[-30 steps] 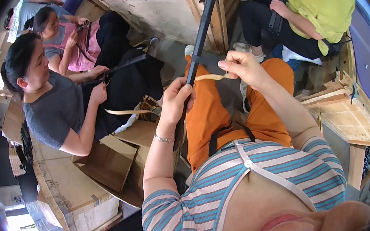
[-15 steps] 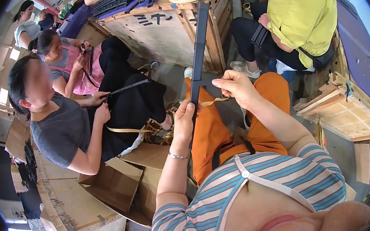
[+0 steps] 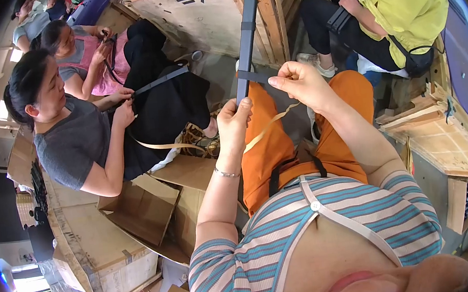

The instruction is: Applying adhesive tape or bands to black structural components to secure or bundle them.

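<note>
A long, flat dark grey bar (image 3: 245, 39) stands tilted up before me, its lower end closed in my left hand (image 3: 235, 124). Across the bar lies a short dark strip (image 3: 255, 76) that sticks out to the right. My right hand (image 3: 303, 86) pinches the free end of this strip between thumb and fingers. Below the two hands a narrow tan ribbon (image 3: 270, 125) curves over my orange trouser leg; its upper end is near my right wrist, and I cannot make out whether anything holds it.
On the left, a co-worker in grey (image 3: 77, 148) holds a similar bar; another in pink (image 3: 104, 74) sits beyond. A person in yellow (image 3: 402, 8) sits at right. An open cardboard box (image 3: 144, 212) stands by my left elbow. Wooden crates (image 3: 198, 24) stand ahead and at right (image 3: 438, 136).
More of the dark strip shows between the bar and my right hand. The view has shifted, and the tape roll on the far crate has left it. My left hand keeps its hold.
</note>
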`<state>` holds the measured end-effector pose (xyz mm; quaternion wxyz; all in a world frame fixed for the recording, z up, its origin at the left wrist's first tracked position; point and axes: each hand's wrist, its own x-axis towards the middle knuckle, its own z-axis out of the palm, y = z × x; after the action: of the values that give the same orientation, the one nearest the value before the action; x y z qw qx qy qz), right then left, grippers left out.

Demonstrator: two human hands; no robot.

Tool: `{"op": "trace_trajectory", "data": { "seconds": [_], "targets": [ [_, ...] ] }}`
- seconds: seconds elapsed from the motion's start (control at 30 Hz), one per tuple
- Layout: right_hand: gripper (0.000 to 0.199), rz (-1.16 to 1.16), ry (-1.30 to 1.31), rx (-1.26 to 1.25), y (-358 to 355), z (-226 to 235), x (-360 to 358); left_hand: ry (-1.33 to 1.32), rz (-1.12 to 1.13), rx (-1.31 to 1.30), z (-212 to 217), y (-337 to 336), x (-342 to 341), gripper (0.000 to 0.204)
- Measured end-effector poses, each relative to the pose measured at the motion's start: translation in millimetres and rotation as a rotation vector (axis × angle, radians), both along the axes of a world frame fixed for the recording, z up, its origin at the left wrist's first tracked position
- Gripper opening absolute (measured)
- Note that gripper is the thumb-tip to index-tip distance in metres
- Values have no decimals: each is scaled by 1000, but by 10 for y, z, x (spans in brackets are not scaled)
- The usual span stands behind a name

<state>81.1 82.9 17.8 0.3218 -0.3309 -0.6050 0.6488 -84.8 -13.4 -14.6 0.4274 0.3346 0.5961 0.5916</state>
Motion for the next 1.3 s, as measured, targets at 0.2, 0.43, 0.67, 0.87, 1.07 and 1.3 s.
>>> {"op": "trace_trajectory", "data": {
  "seconds": [0.2,0.43,0.67,0.87,1.07,1.3],
  "targets": [
    [21,7,75,-52,-77,40,24,381,156,-17,-134,45,-80,24],
    [19,-9,82,-73,-120,33,0,515,241,-1,-141,51,-149,24],
    [20,-75,100,-6,-73,-28,-43,117,0,0,97,-14,-155,21],
    [16,-21,97,-60,-75,-50,-20,-222,-286,10,243,-57,-128,21],
    [14,-15,50,209,-83,71,11,-418,-478,-39,268,-59,-160,26],
    [20,-165,-75,290,-111,84,-74,-483,-507,-16,251,-47,-107,29]
  ]
}}
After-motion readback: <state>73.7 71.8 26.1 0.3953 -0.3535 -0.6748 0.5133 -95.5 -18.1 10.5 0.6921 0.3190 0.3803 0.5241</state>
